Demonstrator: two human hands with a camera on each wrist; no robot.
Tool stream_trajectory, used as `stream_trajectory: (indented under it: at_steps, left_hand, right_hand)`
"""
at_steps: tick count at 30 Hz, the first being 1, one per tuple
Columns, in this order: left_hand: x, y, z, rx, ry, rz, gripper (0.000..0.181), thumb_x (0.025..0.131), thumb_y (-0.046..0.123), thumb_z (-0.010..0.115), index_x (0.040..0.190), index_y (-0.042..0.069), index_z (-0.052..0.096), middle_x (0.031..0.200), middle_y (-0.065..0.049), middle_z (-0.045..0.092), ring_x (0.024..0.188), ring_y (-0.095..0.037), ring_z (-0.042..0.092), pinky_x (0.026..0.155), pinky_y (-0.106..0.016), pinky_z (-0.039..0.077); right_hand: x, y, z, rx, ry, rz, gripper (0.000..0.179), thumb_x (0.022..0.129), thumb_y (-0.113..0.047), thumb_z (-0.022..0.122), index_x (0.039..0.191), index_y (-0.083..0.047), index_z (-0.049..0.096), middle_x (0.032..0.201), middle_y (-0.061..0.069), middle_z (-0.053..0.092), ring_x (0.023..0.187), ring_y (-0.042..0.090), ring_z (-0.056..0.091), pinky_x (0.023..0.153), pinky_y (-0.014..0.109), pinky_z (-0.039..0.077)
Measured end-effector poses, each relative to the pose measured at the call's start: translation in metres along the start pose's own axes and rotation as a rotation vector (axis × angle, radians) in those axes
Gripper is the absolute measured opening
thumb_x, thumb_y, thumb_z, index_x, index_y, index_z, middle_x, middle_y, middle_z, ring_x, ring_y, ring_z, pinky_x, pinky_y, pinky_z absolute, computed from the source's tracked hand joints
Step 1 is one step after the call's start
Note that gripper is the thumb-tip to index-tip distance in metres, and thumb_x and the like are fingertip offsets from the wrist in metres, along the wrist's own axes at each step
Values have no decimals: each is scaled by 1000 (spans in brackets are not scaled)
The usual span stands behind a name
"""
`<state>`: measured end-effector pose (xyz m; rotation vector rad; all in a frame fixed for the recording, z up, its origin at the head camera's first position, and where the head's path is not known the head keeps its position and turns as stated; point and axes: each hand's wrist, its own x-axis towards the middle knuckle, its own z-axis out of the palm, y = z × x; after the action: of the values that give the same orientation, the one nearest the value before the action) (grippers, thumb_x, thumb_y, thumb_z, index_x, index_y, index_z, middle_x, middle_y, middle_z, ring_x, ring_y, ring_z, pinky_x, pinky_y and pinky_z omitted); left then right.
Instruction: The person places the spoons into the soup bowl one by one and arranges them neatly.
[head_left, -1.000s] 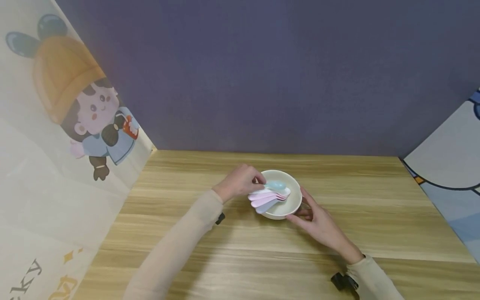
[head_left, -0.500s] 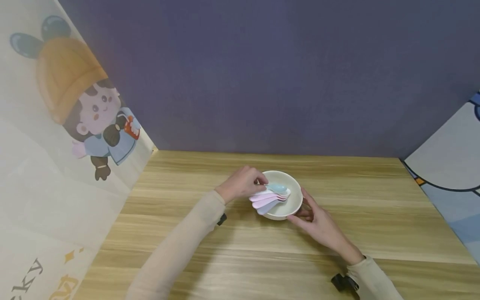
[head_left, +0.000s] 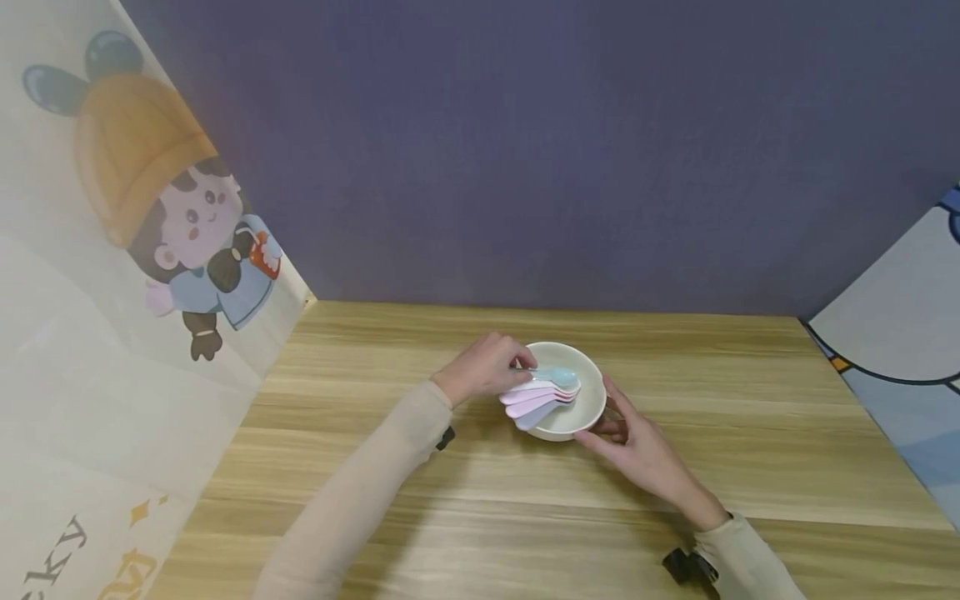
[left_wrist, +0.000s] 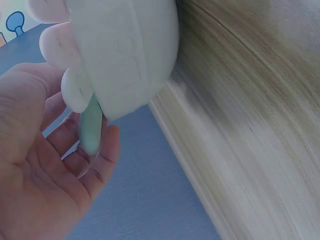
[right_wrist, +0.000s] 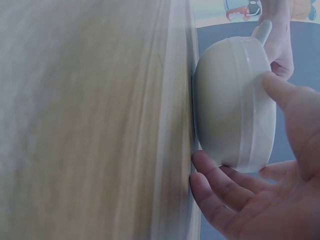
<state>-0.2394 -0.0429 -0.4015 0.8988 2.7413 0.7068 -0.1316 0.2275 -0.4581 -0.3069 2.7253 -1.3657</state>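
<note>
A white bowl [head_left: 588, 408] stands on the wooden table, with several small spoons fanned across its left side, handles over the rim. White, pink [head_left: 525, 395] and lilac [head_left: 536, 414] handles show. My left hand [head_left: 487, 364] holds the handle of the light blue spoon [head_left: 558, 377], the topmost, whose head lies inside the bowl. In the left wrist view its greenish handle [left_wrist: 91, 127] sits among the curled fingers. My right hand [head_left: 637, 446] holds the bowl from the right; in the right wrist view the thumb [right_wrist: 277, 87] is at the rim and the fingers [right_wrist: 225, 187] reach around the lower side.
A dark blue-grey panel [head_left: 480, 167] rises behind the table [head_left: 480, 533]. A pale wall with a cartoon figure [head_left: 202, 225] borders the left side; another printed panel [head_left: 900, 308] borders the right. Black wrist cameras [head_left: 686, 565] sit at both sleeves.
The light blue spoon's head has dipped slightly and shifted a little to the right in the bowl. Both hands and the bowl are almost still; the head view has shifted slightly.
</note>
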Motion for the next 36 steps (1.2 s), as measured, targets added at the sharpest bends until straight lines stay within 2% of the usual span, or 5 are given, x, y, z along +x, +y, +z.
stream_trajectory:
  at_steps: [11,21,29,36]
  left_hand:
    - [0,1,0,4,7,17,24,99,16,72,121,12,81,119,-4,81,102,-15,72,91,-29,58]
    - [-3,0,-5,-9,-1,-15,26,99,16,73,124,12,79,120,-5,80,105,-17,70,93,-31,58]
    - [-6,0,-8,-10,18,-2,26,99,16,72,123,11,80,120,-6,80,106,-19,72,94,-33,59]
    - [-9,-4,-6,-33,35,9,25,97,15,74,121,10,81,119,-6,81,107,-20,73,94,-34,59]
  right_hand:
    - [0,0,-1,-11,4,-2,104,95,-40,81,170,-6,17,123,21,76,106,27,79,83,25,63]
    - [0,-2,0,-14,6,-5,105,95,-40,82,170,-5,18,128,22,75,105,26,79,83,23,61]
    - [0,-1,0,-5,10,-5,104,95,-38,82,170,-6,18,126,22,75,106,27,79,82,22,60]
    - [0,0,0,-14,8,-10,104,95,-39,82,170,-4,18,135,27,70,107,27,78,83,23,61]
